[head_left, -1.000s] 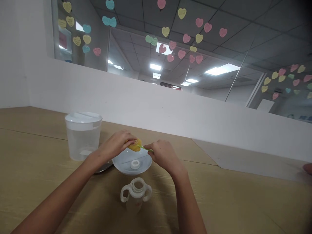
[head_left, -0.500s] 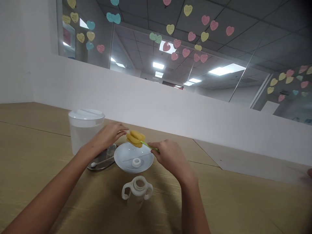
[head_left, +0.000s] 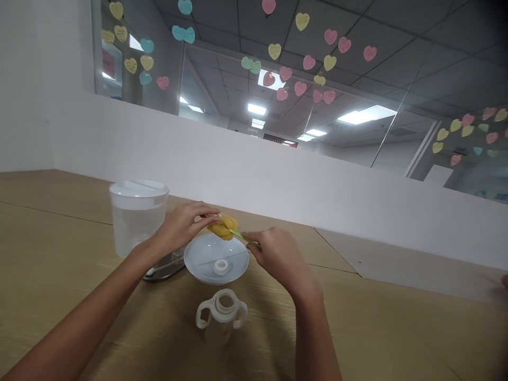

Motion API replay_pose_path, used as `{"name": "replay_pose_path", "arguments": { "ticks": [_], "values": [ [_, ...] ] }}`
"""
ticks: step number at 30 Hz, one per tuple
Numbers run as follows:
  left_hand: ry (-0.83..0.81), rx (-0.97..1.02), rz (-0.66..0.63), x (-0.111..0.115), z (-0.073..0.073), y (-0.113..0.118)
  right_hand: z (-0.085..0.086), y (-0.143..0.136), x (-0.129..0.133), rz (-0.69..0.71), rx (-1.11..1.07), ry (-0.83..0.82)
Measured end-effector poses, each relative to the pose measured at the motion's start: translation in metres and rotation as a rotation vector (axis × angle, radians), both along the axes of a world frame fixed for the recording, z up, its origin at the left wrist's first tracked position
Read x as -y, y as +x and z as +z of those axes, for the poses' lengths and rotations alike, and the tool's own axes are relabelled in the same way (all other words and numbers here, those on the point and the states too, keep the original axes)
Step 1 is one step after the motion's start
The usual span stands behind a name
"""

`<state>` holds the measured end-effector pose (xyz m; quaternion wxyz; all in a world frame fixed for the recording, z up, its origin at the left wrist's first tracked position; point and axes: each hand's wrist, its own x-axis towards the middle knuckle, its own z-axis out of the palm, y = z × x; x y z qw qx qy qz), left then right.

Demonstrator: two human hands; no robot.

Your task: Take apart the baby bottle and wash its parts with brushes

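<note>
My right hand [head_left: 273, 254] is closed on the green handle [head_left: 245, 239] of a yellow sponge brush [head_left: 227, 228]. My left hand [head_left: 189, 219] has its fingers closed around a small clear item [head_left: 216, 217] against the left side of the sponge; its shape is hard to make out. Both hands are above a white bowl [head_left: 194, 263], in which lie a white ring [head_left: 220, 266] and a thin clear stick. In front of the bowl an open bottle with two handles [head_left: 221, 317] stands upright.
A lidded translucent bucket [head_left: 133, 222] stands at the back left. Beside the bowl is a metal tray [head_left: 161, 272] with a white-tipped brush [head_left: 150, 271] on it. A blurred part of a person's hand [head_left: 505, 280] shows at the right edge.
My left hand has moved right, and the clear item now covers part of the sponge's left side. My right hand still holds the green handle. The view has shifted slightly.
</note>
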<state>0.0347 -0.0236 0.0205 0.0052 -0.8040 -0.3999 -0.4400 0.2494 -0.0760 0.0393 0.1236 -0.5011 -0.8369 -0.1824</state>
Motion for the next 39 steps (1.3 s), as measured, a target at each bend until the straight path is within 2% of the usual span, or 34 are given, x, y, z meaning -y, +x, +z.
{"name": "replay_pose_path", "arguments": {
  "ticks": [5,10,14,21,27,32,39],
  "values": [
    [0.004,0.079,0.011,0.013,0.008,0.003,0.002,-0.002,-0.002,0.003,-0.017,-0.022],
    [-0.021,0.016,-0.048,0.020,0.010,0.009,0.000,0.000,-0.002,0.001,-0.029,0.004],
    [0.029,0.003,-0.056,0.016,0.005,0.015,0.000,0.001,-0.001,-0.019,-0.024,0.018],
    [0.097,0.079,0.060,0.006,0.000,0.012,0.003,0.000,0.003,-0.006,-0.035,0.015],
    [0.121,0.144,0.081,0.007,0.002,0.010,0.002,0.001,0.004,-0.002,-0.045,0.030],
    [0.255,0.195,0.034,0.007,0.001,0.013,0.004,0.001,0.006,-0.034,-0.049,0.021],
    [0.054,0.302,-0.061,0.009,0.002,0.013,0.005,0.007,0.007,-0.046,-0.098,0.031]
  ]
}}
